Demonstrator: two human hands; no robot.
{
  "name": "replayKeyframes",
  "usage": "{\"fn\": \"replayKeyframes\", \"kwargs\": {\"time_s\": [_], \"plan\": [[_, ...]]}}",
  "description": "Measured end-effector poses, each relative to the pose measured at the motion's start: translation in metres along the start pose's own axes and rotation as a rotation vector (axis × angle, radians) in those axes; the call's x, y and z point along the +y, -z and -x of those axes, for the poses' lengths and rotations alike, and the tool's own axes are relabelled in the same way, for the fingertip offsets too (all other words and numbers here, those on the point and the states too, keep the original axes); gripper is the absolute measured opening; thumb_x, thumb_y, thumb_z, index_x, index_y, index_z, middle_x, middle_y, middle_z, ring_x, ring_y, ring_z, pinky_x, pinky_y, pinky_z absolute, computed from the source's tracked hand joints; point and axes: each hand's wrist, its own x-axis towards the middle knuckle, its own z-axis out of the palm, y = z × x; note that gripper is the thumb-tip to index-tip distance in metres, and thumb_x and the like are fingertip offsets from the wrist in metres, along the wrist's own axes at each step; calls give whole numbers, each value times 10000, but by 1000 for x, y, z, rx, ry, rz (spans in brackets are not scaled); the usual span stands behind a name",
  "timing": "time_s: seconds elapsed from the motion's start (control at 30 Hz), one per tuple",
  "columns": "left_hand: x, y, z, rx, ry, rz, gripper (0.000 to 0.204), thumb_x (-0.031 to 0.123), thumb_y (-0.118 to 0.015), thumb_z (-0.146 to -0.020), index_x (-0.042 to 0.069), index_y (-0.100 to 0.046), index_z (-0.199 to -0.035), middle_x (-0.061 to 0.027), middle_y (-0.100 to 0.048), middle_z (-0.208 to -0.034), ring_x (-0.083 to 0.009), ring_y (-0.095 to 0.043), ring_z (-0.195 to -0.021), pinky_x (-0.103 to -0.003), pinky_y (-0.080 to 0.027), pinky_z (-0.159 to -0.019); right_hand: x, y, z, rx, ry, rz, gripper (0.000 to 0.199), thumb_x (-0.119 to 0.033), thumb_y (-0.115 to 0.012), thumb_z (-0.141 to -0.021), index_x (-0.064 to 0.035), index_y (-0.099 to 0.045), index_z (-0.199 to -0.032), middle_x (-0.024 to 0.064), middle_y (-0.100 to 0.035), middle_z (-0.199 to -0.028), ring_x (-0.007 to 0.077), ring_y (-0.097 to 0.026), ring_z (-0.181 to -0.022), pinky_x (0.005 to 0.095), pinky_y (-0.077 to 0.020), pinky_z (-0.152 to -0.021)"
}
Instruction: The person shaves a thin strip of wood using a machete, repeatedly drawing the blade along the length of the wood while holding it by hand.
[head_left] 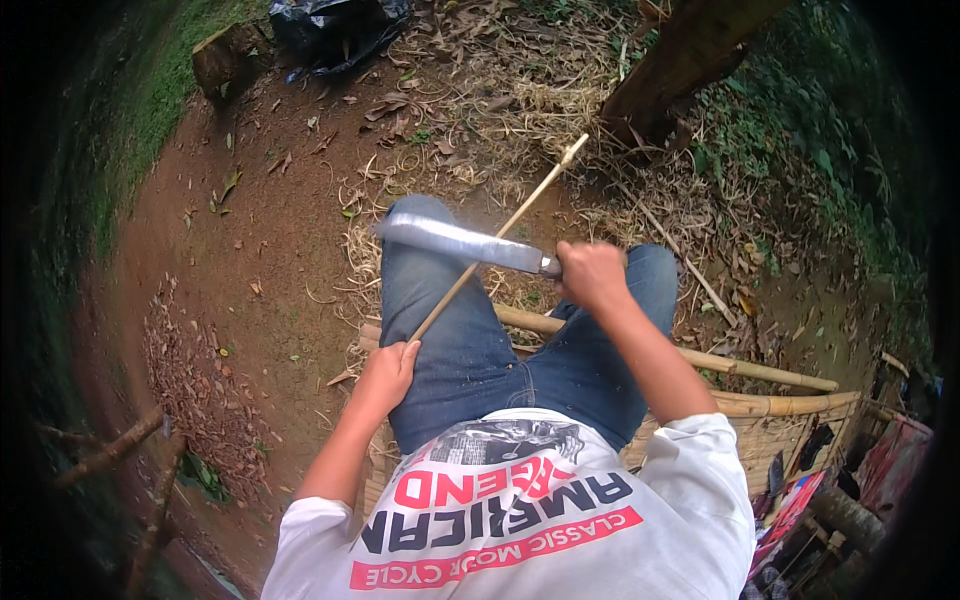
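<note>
My left hand [388,372] is closed round the lower end of a thin, pale bamboo stick [528,205], beside my left thigh. The stick slants up and away to the right, with a knotty node near its far tip. My right hand [592,274] grips the handle of a machete [470,244] above my right knee. Its broad blade points left and crosses the stick above my left knee. The blade's tip is smeared by motion. Whether the edge touches the stick I cannot tell.
I sit on a bamboo bench [750,403]. Curly pale shavings [360,250] and dry leaves litter the brown soil. A tree trunk [680,70] rises at the far right. A cut stump [228,62] and a black plastic bag [335,35] lie far left. Bundled cloths [895,465] sit lower right.
</note>
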Motion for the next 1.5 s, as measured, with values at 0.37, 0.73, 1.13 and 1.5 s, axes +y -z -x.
{"fn": "replayKeyframes", "kwargs": {"time_s": [0.37, 0.73, 1.13, 1.5], "plan": [[-12, -5, 4, 47, -50, 2, 429, 315, -474, -1000, -52, -595, -811, -300, -574, -742, -493, -566, -742, -501, -440, -627, 62, 11, -5, 165, -373, -150, 212, -164, -693, -705, -24, -614, -844, 207, -668, -750, 374, -677, -749, 483, -533, -697], [3, 1, -4, -3, -12, 10, 420, 322, -469, -998, -41, -623, -855, -305, -605, -795, -493, -588, -806, -521, -460, -678, 44, -7, 0, -64, -446, -1090, 183, -138, -666, -729, 5, -553, -733, 124, -560, -585, 221, -559, -516, 404, -453, -535], [-6, 2, -2, -10, 4, 70, 421, 316, -467, -999, -55, -599, -847, -307, -571, -764, -491, -567, -770, -491, -449, -657, 111, 10, -11, 177, -524, -40, 146, -172, -628, -749, -48, -664, -814, 176, -689, -759, 342, -694, -733, 478, -550, -655], [-8, -2, -9, -43, -32, 119, 473, 364, -470, -1006, -56, -549, -804, -229, -588, -674, -427, -549, -628, -437, -443, -630, 34, 2, 19, 125, -760, -501, 245, -238, -672, -762, -6, -682, -838, 216, -690, -812, 415, -663, -823, 486, -521, -736]]}}
